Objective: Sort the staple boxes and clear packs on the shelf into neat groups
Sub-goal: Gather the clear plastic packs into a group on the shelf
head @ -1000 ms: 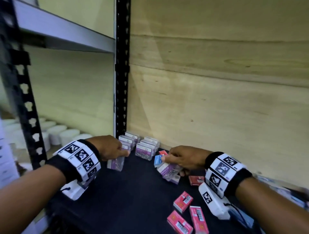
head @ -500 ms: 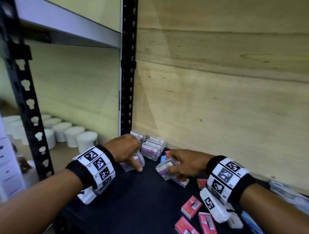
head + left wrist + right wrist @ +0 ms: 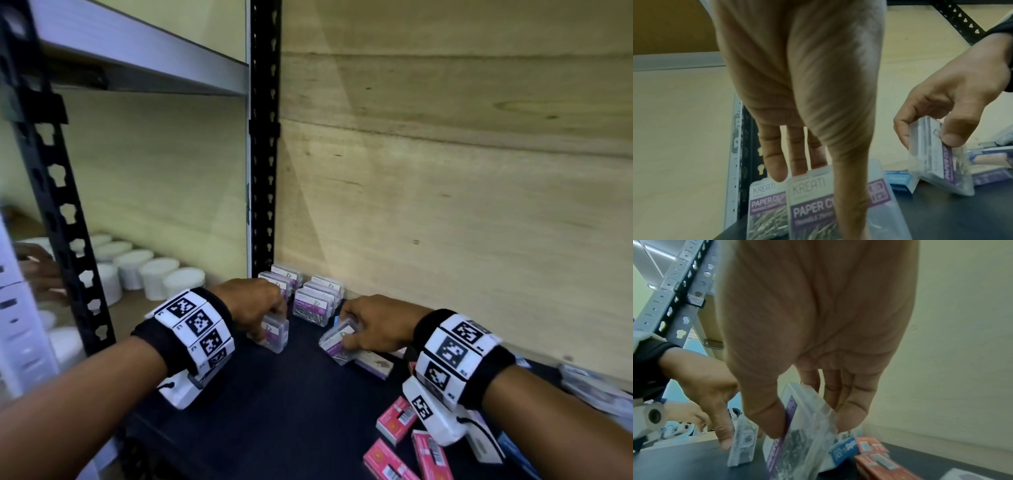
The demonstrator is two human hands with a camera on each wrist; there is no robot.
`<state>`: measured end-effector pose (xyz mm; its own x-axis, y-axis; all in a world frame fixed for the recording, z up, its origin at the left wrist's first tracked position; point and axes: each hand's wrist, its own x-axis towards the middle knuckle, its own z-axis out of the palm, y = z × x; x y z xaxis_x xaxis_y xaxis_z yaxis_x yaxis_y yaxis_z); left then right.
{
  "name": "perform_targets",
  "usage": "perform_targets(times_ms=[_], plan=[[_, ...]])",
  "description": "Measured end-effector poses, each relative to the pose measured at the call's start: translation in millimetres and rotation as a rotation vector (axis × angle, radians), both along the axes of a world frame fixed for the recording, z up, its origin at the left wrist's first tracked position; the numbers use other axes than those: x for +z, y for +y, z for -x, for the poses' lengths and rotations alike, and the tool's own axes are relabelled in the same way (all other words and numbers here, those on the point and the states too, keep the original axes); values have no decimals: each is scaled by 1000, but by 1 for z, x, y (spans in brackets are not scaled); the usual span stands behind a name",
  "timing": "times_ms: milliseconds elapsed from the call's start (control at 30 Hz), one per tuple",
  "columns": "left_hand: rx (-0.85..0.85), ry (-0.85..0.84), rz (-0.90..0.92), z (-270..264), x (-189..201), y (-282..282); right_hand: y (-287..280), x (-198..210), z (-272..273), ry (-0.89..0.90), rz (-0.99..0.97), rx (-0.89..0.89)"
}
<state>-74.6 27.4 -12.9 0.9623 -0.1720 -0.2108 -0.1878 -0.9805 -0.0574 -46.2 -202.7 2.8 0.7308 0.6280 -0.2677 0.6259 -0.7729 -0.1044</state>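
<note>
Paper-clip packs [image 3: 317,301] stood grouped at the shelf's [image 3: 274,411] back corner. Left hand [image 3: 255,301] gripped one upright pack [image 3: 274,334]; right hand [image 3: 373,330] pinched another [image 3: 334,346]. Rigid, light, probably slippery cases: grasp opposite edges.

Left hand [image 3: 255,305]: I see fingers pointing down, thumb and fingers in a grip on an upright clear plastic paper-clip pack [image 3: 274,333]. Right hand [image 3: 373,329]: thumb and fingers pinching a second, tilted clear plastic pack [image 3: 337,344]. Both forearms extended, wrists banded.

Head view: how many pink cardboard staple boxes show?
3 pink cardboard staple boxes on the black shelf: one beside the right wrist, two at the bottom edge. More may be hidden.
</note>
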Motion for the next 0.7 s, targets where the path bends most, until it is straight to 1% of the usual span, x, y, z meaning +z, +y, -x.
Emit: perform_targets(times_ms=[367, 467, 567, 700], plan=[[62, -42, 17, -11, 1, 30, 38, -1, -11, -36, -11, -5], [58, -60, 40, -12, 1, 39, 46, -2, -14, -49, -16, -18], [44, -78, 57, -11, 1, 45, 51, -4, -17, -43, -61, -26], [26, -105, 50, -11, 0, 49, 56, -8, -16, -30, -84, -52]])
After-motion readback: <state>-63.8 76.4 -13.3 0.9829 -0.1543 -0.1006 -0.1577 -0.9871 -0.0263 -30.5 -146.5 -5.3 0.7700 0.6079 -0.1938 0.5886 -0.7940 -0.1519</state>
